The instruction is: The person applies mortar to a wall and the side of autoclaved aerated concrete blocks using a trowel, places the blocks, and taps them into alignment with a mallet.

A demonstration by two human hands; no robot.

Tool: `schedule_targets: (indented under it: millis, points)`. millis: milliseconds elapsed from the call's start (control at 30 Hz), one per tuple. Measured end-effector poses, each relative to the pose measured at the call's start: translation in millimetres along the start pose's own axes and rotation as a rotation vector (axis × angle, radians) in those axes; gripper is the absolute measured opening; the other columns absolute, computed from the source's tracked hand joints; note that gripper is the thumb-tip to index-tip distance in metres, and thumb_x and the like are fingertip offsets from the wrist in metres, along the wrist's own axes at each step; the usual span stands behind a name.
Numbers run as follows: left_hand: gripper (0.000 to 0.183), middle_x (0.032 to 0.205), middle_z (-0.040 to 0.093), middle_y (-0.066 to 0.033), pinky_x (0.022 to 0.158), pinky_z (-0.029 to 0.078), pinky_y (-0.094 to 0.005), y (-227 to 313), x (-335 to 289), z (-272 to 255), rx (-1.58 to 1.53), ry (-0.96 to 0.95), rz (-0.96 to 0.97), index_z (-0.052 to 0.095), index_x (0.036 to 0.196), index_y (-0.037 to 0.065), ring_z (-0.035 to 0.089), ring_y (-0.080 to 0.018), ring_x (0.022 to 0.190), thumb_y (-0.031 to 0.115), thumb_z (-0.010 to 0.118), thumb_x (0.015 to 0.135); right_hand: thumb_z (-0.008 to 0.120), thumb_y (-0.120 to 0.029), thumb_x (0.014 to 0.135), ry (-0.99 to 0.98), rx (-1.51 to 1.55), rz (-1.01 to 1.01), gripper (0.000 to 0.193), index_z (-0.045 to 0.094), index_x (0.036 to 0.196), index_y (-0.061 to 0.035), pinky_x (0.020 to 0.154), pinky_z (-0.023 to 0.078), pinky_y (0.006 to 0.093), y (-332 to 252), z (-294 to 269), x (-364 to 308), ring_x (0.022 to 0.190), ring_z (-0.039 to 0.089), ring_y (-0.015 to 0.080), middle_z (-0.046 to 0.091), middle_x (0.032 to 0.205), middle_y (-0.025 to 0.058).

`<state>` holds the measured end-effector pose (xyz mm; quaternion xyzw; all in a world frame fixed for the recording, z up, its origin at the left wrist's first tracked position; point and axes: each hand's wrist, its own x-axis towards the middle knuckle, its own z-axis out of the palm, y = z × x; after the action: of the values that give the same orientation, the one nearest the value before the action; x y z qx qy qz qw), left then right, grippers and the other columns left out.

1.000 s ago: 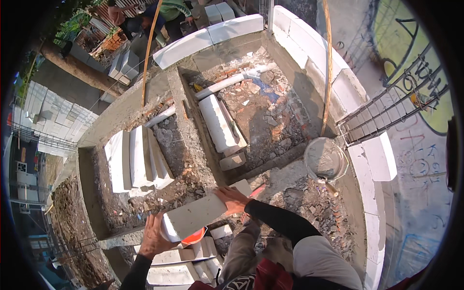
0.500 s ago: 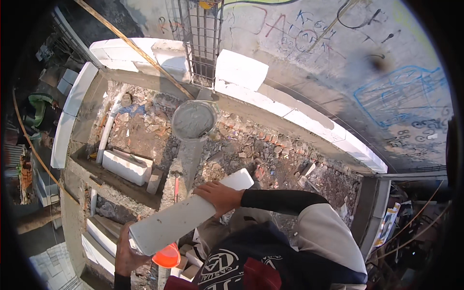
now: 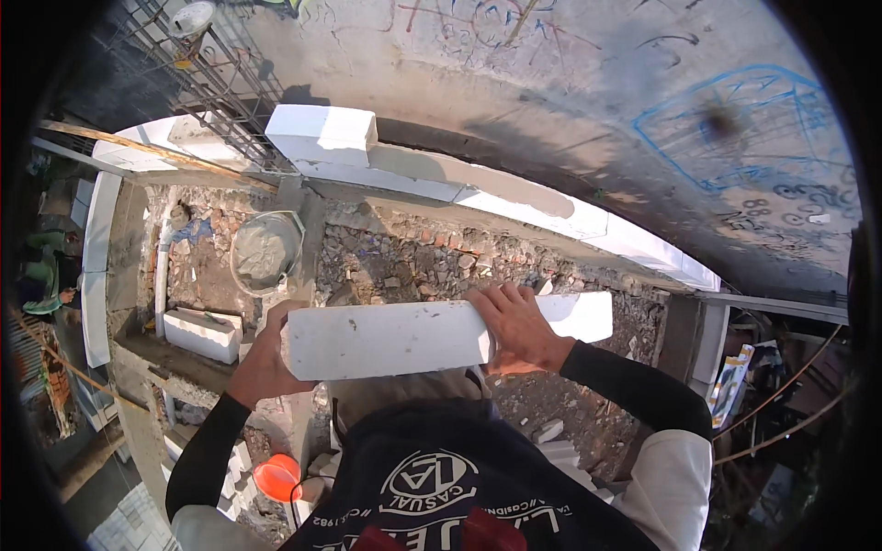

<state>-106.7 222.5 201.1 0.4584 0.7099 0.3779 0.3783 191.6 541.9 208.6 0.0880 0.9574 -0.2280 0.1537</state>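
A long white lightweight concrete block [image 3: 395, 342] lies level across the front of my body, held up off the ground. My left hand [image 3: 266, 363] grips its left end, with the fingertips hidden behind it. My right hand [image 3: 516, 326] is closed over the block right of its middle, fingers over the far edge. Beyond it runs a low wall of white blocks [image 3: 423, 184] with grey mortar spread along part of its top. One white block [image 3: 322, 129] stands on that course by the rebar column.
A bucket of grey mortar [image 3: 266, 253] stands at left on rubble ground [image 3: 395, 262]. A rebar column cage [image 3: 197, 73] rises at the far left, near a wooden pole [image 3: 156, 151]. An orange hard hat [image 3: 277, 478] lies near my left side. A person in green [image 3: 46, 266] is at far left.
The block has swung from a slant at lower left to nearly level in front of me, moving right and away. My view has turned rightward. Both hands keep their hold.
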Motion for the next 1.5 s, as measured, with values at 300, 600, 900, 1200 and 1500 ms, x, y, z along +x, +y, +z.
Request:
schedule_targets:
  millis: [300,600,900,1200,1500]
  points:
    - [0.103,0.141,0.050,-0.0240,0.113,0.042,-0.0445,61.9,201.8,7.6,0.215,-0.160,0.411,0.037,0.151,0.000,0.051,-0.0425,0.133,0.024,0.088,0.064,0.094,-0.031,0.052,0.018,-0.206,0.379,0.112,0.041,0.148,-0.0035,0.105,0.038,0.0509,62.9,-116.3,-37.1,0.120,0.050,0.0358,0.055,0.126,0.0169]
    - [0.098,0.133,0.060,-0.0158,0.105,0.041,-0.0438,97.6,391.0,-38.5,0.652,-0.353,0.502,0.049,0.145,0.002,0.055,-0.0304,0.129,0.031,0.085,0.059,0.095,-0.031,0.055,0.162,-0.380,0.485,0.117,0.035,0.152,-0.0038,0.103,0.043,0.0534,150.5,-160.5,20.0,0.121,0.051,0.0378,0.055,0.129,0.0164]
    - [0.101,0.126,0.065,-0.0111,0.102,0.044,-0.0470,11.7,490.5,-31.7,0.745,-0.155,0.433,0.052,0.142,0.007,0.058,-0.0325,0.124,0.030,0.091,0.053,0.094,-0.038,0.057,0.148,-0.430,0.375,0.117,0.037,0.152,-0.0013,0.099,0.045,0.0573,277.4,-139.5,142.0,0.125,0.051,0.0367,0.054,0.133,0.0160]
    - [0.104,0.126,0.063,-0.0010,0.092,0.042,-0.0416,-83.7,502.0,-23.0,0.873,-0.069,0.235,0.052,0.143,0.014,0.057,-0.0253,0.119,0.025,0.093,0.048,0.093,-0.039,0.058,0.062,-0.376,0.261,0.116,0.034,0.152,-0.0036,0.100,0.043,0.0605,323.1,-70.7,238.4,0.126,0.050,0.0397,0.052,0.134,0.0163]
    - [0.113,0.124,0.063,0.0011,0.098,0.044,-0.0461,-138.9,494.3,-19.7,0.928,-0.073,0.184,0.050,0.143,0.016,0.054,-0.0253,0.125,0.030,0.099,0.041,0.092,-0.043,0.060,0.013,-0.274,0.206,0.114,0.034,0.150,-0.0057,0.097,0.045,0.0627,311.2,-28.5,268.8,0.123,0.052,0.0422,0.054,0.132,0.0172]
